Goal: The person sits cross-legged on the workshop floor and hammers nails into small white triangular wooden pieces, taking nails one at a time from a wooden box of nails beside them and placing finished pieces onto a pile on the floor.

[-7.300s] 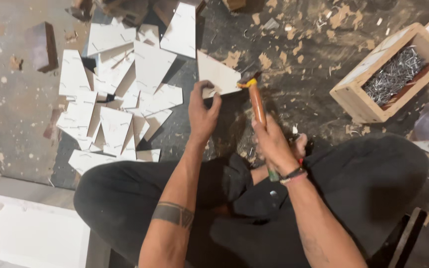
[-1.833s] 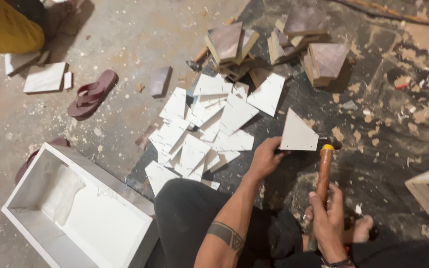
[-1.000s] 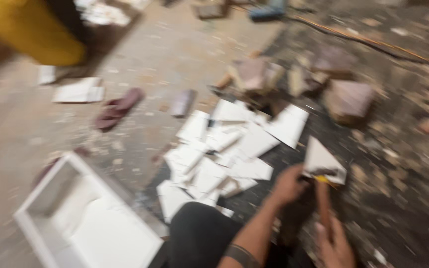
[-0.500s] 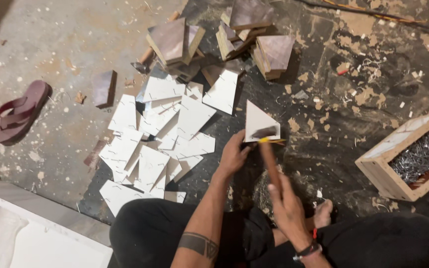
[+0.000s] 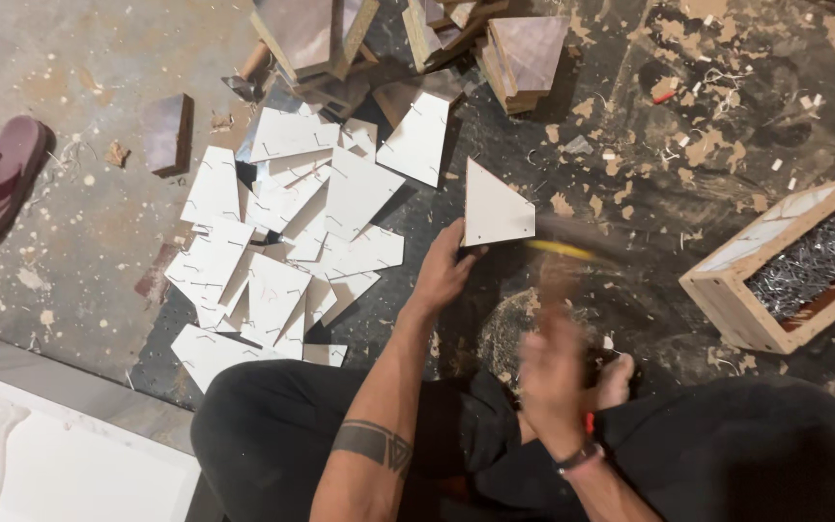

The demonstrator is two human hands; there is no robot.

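My left hand pinches the near corner of a white triangular board, holding it on the dark floor just right of the heap of white cut pieces. My right hand is a blur, fist wrapped around a hammer handle; the yellow streak just past the board's lower edge is all I can make out of it. A wooden box of nails sits off to my right.

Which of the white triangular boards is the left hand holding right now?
The lone triangular board, apart from the pile to its left. The left hand grips its lower left corner; the others lie loose and overlapping.
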